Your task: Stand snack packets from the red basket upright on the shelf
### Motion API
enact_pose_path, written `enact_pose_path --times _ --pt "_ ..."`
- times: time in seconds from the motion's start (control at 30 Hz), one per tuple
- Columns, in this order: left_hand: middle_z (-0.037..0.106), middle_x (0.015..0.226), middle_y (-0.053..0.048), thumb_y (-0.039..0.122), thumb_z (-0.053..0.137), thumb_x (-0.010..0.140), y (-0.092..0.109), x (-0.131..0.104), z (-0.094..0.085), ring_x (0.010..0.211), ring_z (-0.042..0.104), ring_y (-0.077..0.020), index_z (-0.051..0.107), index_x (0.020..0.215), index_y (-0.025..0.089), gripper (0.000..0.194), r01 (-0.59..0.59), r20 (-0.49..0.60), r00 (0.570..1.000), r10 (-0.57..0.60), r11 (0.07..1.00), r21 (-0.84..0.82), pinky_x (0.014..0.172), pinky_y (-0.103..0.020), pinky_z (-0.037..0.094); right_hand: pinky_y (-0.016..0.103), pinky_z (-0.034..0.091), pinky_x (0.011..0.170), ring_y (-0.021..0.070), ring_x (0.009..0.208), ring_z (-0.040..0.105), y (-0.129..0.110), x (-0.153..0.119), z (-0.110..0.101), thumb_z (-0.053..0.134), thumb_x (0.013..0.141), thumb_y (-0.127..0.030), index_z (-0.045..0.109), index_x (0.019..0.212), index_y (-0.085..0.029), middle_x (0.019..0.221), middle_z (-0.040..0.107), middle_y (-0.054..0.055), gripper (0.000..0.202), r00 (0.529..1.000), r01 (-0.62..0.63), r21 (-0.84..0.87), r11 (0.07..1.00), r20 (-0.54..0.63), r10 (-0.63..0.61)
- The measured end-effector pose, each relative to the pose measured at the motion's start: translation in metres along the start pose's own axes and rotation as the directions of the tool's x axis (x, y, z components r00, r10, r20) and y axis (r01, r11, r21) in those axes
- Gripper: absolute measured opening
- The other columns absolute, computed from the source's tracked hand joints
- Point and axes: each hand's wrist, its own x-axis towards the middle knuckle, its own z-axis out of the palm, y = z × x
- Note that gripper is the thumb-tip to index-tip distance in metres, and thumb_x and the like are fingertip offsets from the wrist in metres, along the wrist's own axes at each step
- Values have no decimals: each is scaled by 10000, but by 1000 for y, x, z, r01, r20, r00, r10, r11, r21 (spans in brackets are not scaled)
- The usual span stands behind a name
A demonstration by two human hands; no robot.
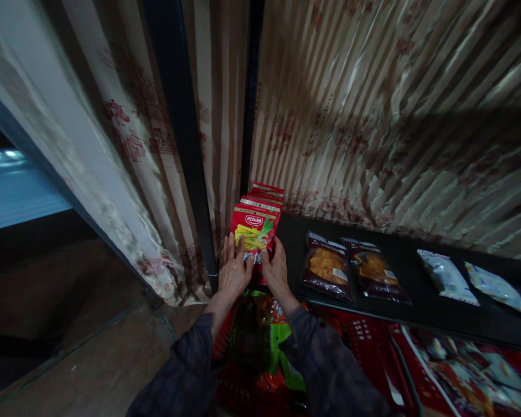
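Observation:
Several red snack packets [254, 223] stand one behind another at the left end of a black shelf [293, 231]. The front packet shows yellow sticks and green leaves. My left hand [234, 269] touches its lower left side, and my right hand [276, 267] lies along its lower right side. Both hands have their fingers partly spread, thumbs on the packet's front. The palms and the packet's lower edge are partly hidden.
Two brown bags of food [327, 266] lie on the shelf to the right, with white packets [449, 278] farther along. Below are red and green packages [280, 347]. A dark post [182, 127] and patterned curtains [351, 116] border the shelf.

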Motion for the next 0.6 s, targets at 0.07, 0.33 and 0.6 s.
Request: enact_pose_path --times 0.07,0.33,0.6 --pt "229 1626 -151 332 415 959 -1 -2 -1 1514 158 -294 399 1481 140 556 2 10 1000 -2 1000 -14 1213 -493 236 479 339 1129 281 1358 435 2 -3 -5 438 888 -451 439 1404 -132 1443 494 175 606 1000 -6 -11 1000 6 6" --pt "247 1625 -118 194 381 944 -6 -2 -3 1521 133 -267 396 1483 161 541 -7 67 998 11 998 -61 1224 -472 223 464 391 1094 282 1294 488 11 -10 -13 496 851 -400 546 1304 -131 1363 559 179 529 999 -4 -75 997 51 8" --pt "280 1602 -180 146 431 913 13 -12 4 1520 104 -309 432 1441 114 529 -84 8 996 84 987 140 1209 -533 234 491 430 1060 296 1226 538 16 -13 -11 534 825 -352 555 1282 -125 1312 582 194 511 998 29 -69 997 51 -26"
